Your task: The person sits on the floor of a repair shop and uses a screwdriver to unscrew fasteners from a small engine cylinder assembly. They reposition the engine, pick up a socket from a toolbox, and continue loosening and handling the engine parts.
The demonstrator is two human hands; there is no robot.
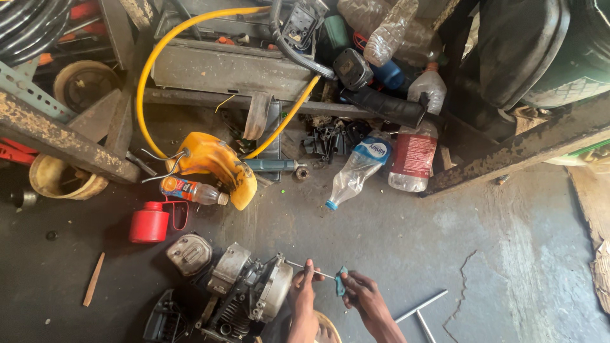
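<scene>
A small engine (244, 292) lies on the concrete floor at the bottom of the head view. My left hand (304, 293) pinches the thin metal shaft of a screwdriver (311, 269), whose tip meets the engine's round housing. My right hand (362, 293) grips the screwdriver's blue handle (341, 280), just right of the left hand. Both hands sit close together beside the engine.
A grey muffler (189, 254) and a red oil can (150, 223) lie left of the engine. A yellow tank (216, 166) with a yellow hose (152, 70), several plastic bottles (356, 173), metal rods (420, 307) and a rusty frame (63, 136) crowd the floor beyond.
</scene>
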